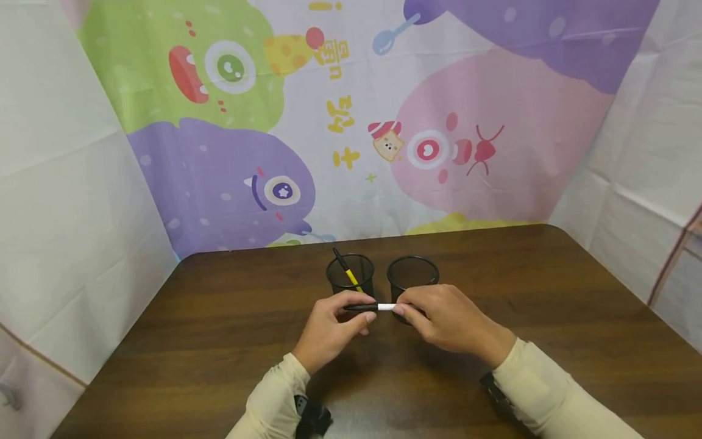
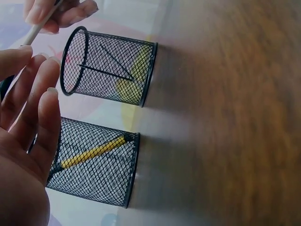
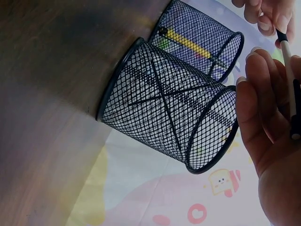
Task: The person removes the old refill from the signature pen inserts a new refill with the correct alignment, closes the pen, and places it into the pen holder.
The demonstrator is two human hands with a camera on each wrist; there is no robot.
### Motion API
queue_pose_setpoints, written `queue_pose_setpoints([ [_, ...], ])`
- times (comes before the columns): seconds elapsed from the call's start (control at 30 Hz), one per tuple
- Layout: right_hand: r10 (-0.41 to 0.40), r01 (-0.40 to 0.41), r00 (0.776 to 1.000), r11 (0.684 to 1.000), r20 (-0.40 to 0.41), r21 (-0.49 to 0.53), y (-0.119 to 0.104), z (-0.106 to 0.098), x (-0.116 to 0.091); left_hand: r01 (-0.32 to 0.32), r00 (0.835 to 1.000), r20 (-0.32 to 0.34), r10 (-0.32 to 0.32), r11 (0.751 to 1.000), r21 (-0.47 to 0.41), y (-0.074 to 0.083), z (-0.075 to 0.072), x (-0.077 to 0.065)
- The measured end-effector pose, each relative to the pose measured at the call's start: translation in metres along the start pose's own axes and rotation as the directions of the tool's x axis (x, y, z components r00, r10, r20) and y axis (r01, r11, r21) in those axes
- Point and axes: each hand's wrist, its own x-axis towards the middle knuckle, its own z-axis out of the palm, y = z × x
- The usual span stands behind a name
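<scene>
Both hands (image 1: 336, 326) (image 1: 446, 317) pinch a pen (image 1: 386, 307); right-wrist view reveals one end (image 3: 295, 133).

1. At the right edge, the right hand (image 3: 270, 162) holds a black-and-white pen (image 3: 288, 61).
2. At the top right corner, the left hand (image 3: 282, 14) grips the pen's black end.
3. Left of the right hand, a black mesh cup (image 3: 127, 109); two thin dark sticks (image 3: 158, 79) show crossed through its wall.
4. Just beyond, a second mesh cup (image 3: 190, 13) holds a yellow pen (image 3: 188, 43).
5. Brown table (image 3: 51, 80) at left; cartoon-printed cloth (image 3: 136, 172) below and behind.
</scene>
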Motion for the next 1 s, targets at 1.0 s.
queue_pose_setpoints([
  [1.0, -0.015, 0.015, 1.000, 1.000, -0.017, -0.007, 0.0015, 0.0031, 0.0000, 0.062, 0.998, 0.010, -0.062, 0.998, 0.000, -0.0016, -0.0031, -0.0006],
])
